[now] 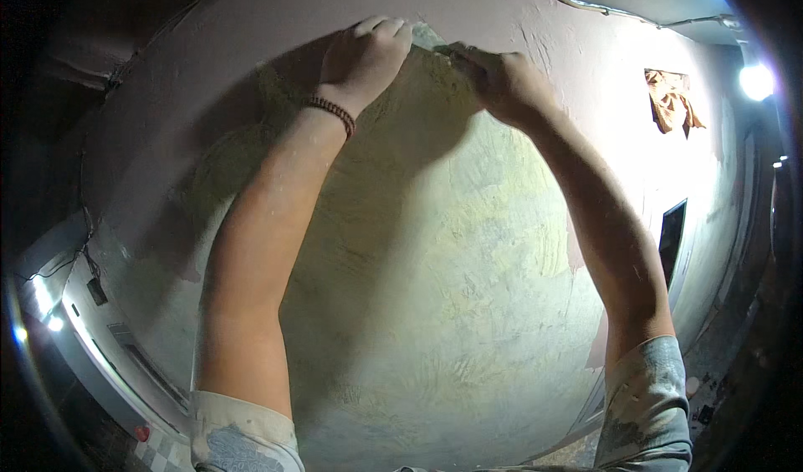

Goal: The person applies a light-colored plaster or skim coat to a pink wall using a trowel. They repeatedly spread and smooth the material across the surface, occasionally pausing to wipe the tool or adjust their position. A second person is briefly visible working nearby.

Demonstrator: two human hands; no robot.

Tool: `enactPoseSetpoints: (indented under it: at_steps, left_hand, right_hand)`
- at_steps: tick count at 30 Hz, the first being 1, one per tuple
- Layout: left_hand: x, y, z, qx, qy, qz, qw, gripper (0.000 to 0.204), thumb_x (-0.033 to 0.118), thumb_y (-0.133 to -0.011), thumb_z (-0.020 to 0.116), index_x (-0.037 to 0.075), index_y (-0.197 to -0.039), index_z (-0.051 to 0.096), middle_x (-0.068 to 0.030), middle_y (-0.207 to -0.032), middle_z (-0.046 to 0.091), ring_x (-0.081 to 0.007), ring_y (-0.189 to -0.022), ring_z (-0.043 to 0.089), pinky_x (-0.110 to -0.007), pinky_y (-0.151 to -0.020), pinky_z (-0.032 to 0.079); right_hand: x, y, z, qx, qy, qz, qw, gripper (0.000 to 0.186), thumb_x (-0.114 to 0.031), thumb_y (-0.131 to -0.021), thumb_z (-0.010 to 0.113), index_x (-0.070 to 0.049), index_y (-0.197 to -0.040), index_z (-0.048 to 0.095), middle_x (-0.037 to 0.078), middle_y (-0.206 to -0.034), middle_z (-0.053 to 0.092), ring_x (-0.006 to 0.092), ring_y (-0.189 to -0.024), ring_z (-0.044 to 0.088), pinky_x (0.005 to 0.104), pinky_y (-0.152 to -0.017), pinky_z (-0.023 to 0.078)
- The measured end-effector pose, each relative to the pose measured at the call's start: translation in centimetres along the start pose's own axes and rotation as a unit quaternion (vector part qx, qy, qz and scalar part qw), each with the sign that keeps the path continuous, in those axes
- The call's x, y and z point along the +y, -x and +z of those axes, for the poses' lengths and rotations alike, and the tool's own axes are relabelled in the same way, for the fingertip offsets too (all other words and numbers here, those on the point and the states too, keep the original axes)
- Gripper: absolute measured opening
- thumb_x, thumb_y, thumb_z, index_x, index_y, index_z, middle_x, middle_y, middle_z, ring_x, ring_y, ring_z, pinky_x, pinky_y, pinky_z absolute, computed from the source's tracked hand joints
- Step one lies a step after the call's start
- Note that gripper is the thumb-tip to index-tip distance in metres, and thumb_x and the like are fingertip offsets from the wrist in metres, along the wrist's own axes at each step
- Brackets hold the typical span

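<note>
Both my arms reach up to a wall (pixel 401 246) coated in rough, greenish-grey plaster, with pinkish paint above. My left hand (pixel 368 54), with a beaded bracelet (pixel 335 112) at the wrist, is closed with its knuckles toward the top. My right hand (pixel 506 83) is closed too, a little lower and to the right. Between the two hands shows a small grey-green patch (pixel 428 37) with a thin dark edge below it. Whether this is a tool's blade or the wall surface, I cannot tell. The fingers hide what they grip.
An orange-brown cloth (pixel 672 102) hangs from an opening at the right, near a bright lamp (pixel 756 81). Cables (pixel 611 10) run along the top right. A dark box (pixel 98 290) hangs on a wire at the left. A red object (pixel 142 433) lies on tiles, lower left.
</note>
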State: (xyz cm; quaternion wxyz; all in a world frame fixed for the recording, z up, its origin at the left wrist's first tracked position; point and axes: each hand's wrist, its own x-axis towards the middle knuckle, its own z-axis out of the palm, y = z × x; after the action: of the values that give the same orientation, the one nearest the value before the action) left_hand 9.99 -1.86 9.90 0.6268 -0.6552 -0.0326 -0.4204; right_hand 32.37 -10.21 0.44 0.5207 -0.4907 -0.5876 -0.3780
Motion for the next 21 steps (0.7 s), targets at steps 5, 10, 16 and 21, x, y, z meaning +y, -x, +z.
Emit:
enactPoseSetpoints:
  at_steps: [5, 10, 16, 21]
  left_hand:
    - [-0.7, -0.5, 1.4, 0.071, -0.001, 0.042, 0.997, 0.008, 0.010, -0.096, 0.066, 0.007, -0.096, 0.073, -0.0063, -0.099, 0.079, -0.0246, -0.096, 0.077, -0.037, -0.079, 0.067]
    - [-0.4, -2.2, 0.8, -0.007, -0.024, 0.003, 1.000, 0.027, 0.008, -0.101, 0.065, 0.004, -0.124, 0.077, -0.0134, -0.121, 0.079, -0.0290, -0.113, 0.076, -0.041, -0.099, 0.063]
    - [-0.2, -1.9, 0.4, -0.068, 0.014, -0.009, 0.998, 0.026, 0.011, -0.102, 0.063, 0.004, -0.124, 0.076, -0.0151, -0.122, 0.078, -0.0310, -0.115, 0.075, -0.042, -0.102, 0.062]
    - [-1.2, -2.4, 2.9, 0.089, -0.025, 0.011, 0.996, 0.015, 0.011, -0.099, 0.060, 0.007, -0.101, 0.075, -0.0084, -0.105, 0.078, -0.0265, -0.099, 0.077, -0.039, -0.085, 0.065]
  right_hand:
    - [-0.3, 0.2, -0.5, -0.016, -0.009, -0.002, 1.000, 0.037, -0.035, -0.112, 0.053, -0.026, -0.145, 0.067, 0.014, -0.113, 0.080, 0.0372, -0.101, 0.077, 0.0516, -0.088, 0.062]
    - [0.0, -0.7, -1.2, 0.005, -0.026, -0.017, 1.000, 0.038, -0.039, -0.112, 0.056, -0.020, -0.142, 0.070, 0.015, -0.115, 0.080, 0.0359, -0.100, 0.079, 0.0491, -0.088, 0.061]
    - [0.9, -1.2, -0.7, -0.037, 0.061, -0.012, 0.997, 0.039, -0.042, -0.112, 0.052, -0.028, -0.146, 0.066, 0.013, -0.121, 0.078, 0.0380, -0.106, 0.076, 0.0517, -0.092, 0.062]
    - [0.4, -1.5, -0.7, -0.015, -0.001, 0.027, 1.000, 0.039, -0.040, -0.111, 0.053, -0.025, -0.144, 0.068, 0.014, -0.111, 0.079, 0.0334, -0.099, 0.077, 0.0496, -0.089, 0.061]
